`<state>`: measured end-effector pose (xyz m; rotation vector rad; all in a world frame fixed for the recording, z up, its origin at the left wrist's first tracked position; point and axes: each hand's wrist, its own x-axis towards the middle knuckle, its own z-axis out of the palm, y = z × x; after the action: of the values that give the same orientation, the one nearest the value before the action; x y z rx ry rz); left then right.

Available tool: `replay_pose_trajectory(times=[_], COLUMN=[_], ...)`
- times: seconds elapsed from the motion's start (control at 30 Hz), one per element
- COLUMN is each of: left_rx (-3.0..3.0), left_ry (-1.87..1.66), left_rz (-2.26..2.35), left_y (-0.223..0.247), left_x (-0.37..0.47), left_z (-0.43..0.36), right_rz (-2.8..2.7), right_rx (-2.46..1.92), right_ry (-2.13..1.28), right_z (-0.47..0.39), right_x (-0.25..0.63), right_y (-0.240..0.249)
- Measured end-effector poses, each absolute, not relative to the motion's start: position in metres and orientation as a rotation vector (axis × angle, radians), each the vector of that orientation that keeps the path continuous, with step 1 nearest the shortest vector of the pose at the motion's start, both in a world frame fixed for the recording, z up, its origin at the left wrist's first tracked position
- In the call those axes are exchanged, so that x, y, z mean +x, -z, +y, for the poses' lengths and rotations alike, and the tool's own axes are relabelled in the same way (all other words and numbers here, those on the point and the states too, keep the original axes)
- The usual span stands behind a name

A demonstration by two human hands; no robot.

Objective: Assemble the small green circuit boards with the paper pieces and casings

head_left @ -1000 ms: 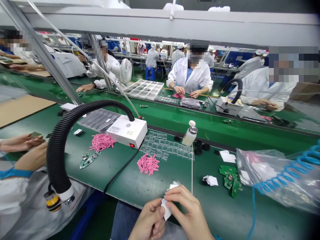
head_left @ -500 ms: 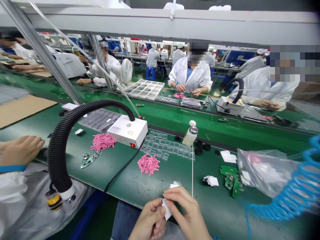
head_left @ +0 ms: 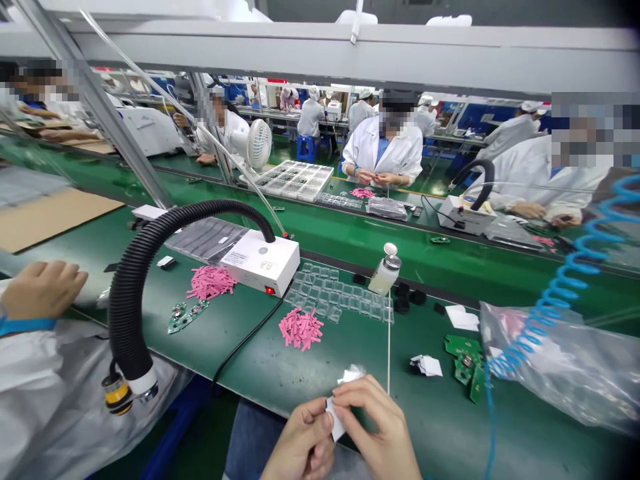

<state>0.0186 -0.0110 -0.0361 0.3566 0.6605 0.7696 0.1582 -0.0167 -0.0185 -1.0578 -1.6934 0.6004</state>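
Low in the head view, my left hand (head_left: 304,441) pinches a small white rectangular piece (head_left: 337,427) with a dark edge between thumb and fingers. From the other side, my right hand (head_left: 380,421) closes on the same piece, its fingertips at the upper edge. What the piece is made of I cannot tell. Just past my right fingers lie white scraps (head_left: 352,373) on the green table (head_left: 260,373). Farther in are a heap of pink strips (head_left: 301,329) and rows of clear plastic squares (head_left: 343,293).
A white box (head_left: 263,263) with a black flexible hose (head_left: 125,293) stands left. A bottle (head_left: 385,273), black pieces (head_left: 403,300), green circuit boards (head_left: 465,357), a plastic bag (head_left: 565,373) and a blue coiled hose (head_left: 565,287) are right. A co-worker's hand (head_left: 45,290) rests at left.
The view has shifted slightly. My hands keep their hold on the white piece with little movement. The blue coiled hose has swung left and stretched; the co-worker opposite has brought both hands together.
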Motion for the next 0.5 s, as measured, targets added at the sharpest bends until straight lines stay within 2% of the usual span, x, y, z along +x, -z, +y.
replay_pose_trajectory(times=[0.4,0.5], left_rx=[0.028,-0.055], left_ry=[-0.819,-0.849], left_rz=[0.629,0.671], left_y=[0.0347,0.0333], left_x=[0.0169,0.0138], left_z=[-0.0104,-0.0078], right_rz=[-1.560,-1.446], right_rx=[-1.017,-1.118], right_ry=[-0.511,-0.512], right_z=[-0.0191,-0.0166], right_x=[0.1547,0.1590], right_y=[0.0226,0.0269])
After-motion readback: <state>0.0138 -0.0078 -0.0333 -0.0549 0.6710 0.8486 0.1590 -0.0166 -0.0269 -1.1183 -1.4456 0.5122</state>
